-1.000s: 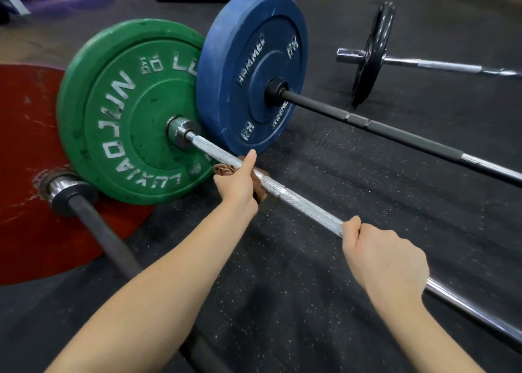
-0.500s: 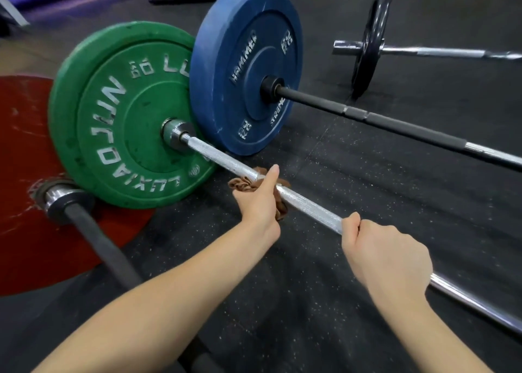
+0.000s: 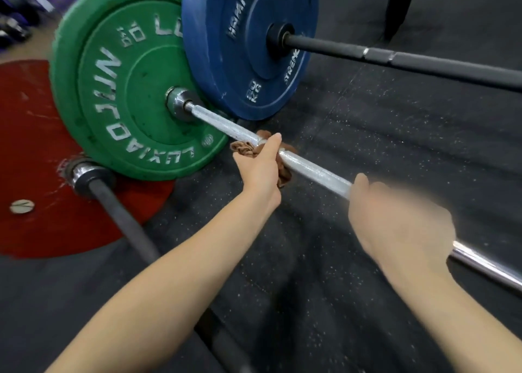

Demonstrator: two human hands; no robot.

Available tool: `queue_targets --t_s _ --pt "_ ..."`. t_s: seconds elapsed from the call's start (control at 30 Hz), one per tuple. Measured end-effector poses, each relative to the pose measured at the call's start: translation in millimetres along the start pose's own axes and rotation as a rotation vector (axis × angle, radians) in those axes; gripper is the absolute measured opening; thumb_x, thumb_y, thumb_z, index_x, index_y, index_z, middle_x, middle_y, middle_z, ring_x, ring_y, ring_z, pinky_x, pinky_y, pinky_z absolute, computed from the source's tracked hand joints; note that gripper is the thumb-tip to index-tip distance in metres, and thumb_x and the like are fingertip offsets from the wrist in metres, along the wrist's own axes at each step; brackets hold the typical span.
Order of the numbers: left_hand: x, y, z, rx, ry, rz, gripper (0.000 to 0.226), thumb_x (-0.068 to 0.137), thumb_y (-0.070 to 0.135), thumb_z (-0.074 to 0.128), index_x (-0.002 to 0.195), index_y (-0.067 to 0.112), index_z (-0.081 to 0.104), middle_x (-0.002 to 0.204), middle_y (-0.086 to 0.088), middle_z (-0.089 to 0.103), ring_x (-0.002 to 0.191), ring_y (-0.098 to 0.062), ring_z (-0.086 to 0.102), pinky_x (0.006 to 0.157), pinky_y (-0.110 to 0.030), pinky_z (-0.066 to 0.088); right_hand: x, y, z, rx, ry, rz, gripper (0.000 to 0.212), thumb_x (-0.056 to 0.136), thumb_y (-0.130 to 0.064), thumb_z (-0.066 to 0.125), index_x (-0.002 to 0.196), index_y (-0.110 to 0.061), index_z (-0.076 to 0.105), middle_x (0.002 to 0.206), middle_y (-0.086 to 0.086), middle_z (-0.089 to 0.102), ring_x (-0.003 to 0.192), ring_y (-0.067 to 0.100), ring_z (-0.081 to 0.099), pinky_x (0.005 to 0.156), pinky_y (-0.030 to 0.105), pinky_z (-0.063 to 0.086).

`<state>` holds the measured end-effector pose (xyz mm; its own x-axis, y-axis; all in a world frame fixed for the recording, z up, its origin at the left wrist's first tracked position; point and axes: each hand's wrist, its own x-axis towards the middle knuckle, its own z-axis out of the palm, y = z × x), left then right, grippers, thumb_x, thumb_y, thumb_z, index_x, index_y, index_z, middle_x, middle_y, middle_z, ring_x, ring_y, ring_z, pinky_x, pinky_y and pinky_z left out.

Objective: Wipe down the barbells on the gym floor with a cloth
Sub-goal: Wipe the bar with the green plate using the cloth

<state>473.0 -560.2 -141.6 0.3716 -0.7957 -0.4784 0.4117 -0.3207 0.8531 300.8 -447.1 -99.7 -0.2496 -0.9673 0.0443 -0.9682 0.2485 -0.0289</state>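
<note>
Head view, left hand [image 3: 258,169] clamped round brown cloth [image 3: 243,148] on silver bar [image 3: 310,169] (near green plate [image 3: 127,90]), right hand [image 3: 395,220] gripping it.

Shiny knurled metal bar [image 3: 310,169], crumpled brown cloth [image 3: 243,149], scuffed matt rubber green plate [image 3: 113,90], speckled rubber floor [image 3: 367,135]

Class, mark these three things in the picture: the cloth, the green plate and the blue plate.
cloth [image 3: 243,148]: head view, on its bunched brown folds.
green plate [image 3: 141,90]: head view, on its flat face beside the hub.
blue plate [image 3: 254,70]: head view, on its face below the hub.
</note>
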Motion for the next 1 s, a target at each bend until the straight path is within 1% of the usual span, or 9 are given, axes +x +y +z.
queue_targets --t_s 0.17,0.27,0.33,0.4,0.53,0.6,0.67,0.87,1.0 --pt "-14 19 6 0.177 0.085 -0.073 0.067 0.074 0.022 0.082 0.129 0.022 0.046 0.107 -0.008 0.070 0.079 -0.023 0.070 0.060 -0.031 0.055 0 11 -13 0.032 -0.162 -0.128 0.054 0.106 -0.045 0.013 0.097 -0.013 0.056 0.066 0.001 0.050 0.051 0.023 0.044 0.056 0.033 0.039" --pt "-24 46 -17 0.447 -0.102 -0.139 0.027 0.084 0.032 0.072 0.086 0.012 0.054 0.065 -0.001 0.061 0.048 -0.011 0.049 0.049 -0.021 0.037 12 26 -34 0.127 -0.557 -0.304 0.053 0.106 -0.055 0.024 0.135 -0.014 0.042 0.113 0.012 0.061 0.085 0.031 0.058 0.077 0.039 0.045" --pt "-48 57 -26 0.530 -0.084 -0.307 0.046 0.100 0.035 0.057 0.060 0.017 0.042 0.040 0.003 0.043 0.041 -0.009 0.037 0.049 -0.021 0.023 8 41 -47 0.119 -0.669 -0.344 0.072 0.101 -0.064 0.041 0.148 -0.011 0.029 0.138 0.017 0.055 0.109 0.034 0.061 0.091 0.038 0.049" --pt "-80 65 -23 0.622 -0.160 -0.375 0.048 0.105 0.032 0.054 0.061 0.013 0.047 0.037 0.000 0.045 0.033 -0.011 0.044 0.048 -0.016 0.025 -11 51 -54 0.082 -0.624 -0.403 0.081 0.097 -0.063 0.052 0.153 -0.011 0.023 0.146 0.015 0.050 0.122 0.035 0.059 0.097 0.038 0.049" --pt "-65 60 -1 0.487 -0.109 -0.242 0.047 0.083 0.054 0.081 0.073 0.012 0.062 0.055 -0.004 0.064 0.054 -0.019 0.065 0.060 -0.030 0.054 -21 64 -44 0.132 -0.426 -0.438 0.054 0.103 -0.048 0.047 0.142 -0.015 0.031 0.139 0.010 0.050 0.120 0.037 0.060 0.093 0.044 0.048" --pt "-38 32 6 0.435 0.077 -0.166 0.099 0.049 0.072 0.093 0.120 0.009 0.062 0.099 -0.008 0.074 0.090 -0.025 0.074 0.082 -0.048 0.062 -21 65 -36 0.069 -0.278 -0.468 0.038 0.105 -0.040 0.041 0.134 -0.016 0.037 0.127 0.007 0.056 0.107 0.035 0.066 0.078 0.042 0.047" --pt "-51 7 11 0.313 0.195 -0.035 0.117 0.051 0.064 0.096 0.144 0.021 0.039 0.121 -0.005 0.062 0.106 -0.030 0.067 0.094 -0.050 0.057 -26 63 -26 -0.006 -0.126 -0.482 0.028 0.105 -0.033 0.039 0.129 -0.018 0.039 0.116 0.003 0.057 0.093 0.030 0.068 0.063 0.038 0.039" --pt "-37 -15 -2 0.067 -0.043 0.134 0.074 0.059 0.042 0.098 0.117 0.013 0.062 0.090 -0.002 0.075 0.077 -0.017 0.071 0.067 -0.031 0.058 -30 65 -7 -0.056 -0.080 -0.436 0.016 0.101 -0.020 0.044 0.116 -0.019 0.040 0.090 -0.002 0.042 0.060 0.026 0.043 0.044 0.034 0.014" --pt "-33 -6 1 0.008 -0.104 0.095 0.050 0.069 0.025 0.096 0.109 0.019 0.067 0.085 -0.008 0.069 0.073 -0.020 0.063 0.059 -0.030 0.049 -27 63 -5 -0.077 -0.098 -0.438 0.017 0.101 -0.020 0.041 0.118 -0.018 0.040 0.092 -0.003 0.040 0.061 0.024 0.042 0.045 0.033 0.016"
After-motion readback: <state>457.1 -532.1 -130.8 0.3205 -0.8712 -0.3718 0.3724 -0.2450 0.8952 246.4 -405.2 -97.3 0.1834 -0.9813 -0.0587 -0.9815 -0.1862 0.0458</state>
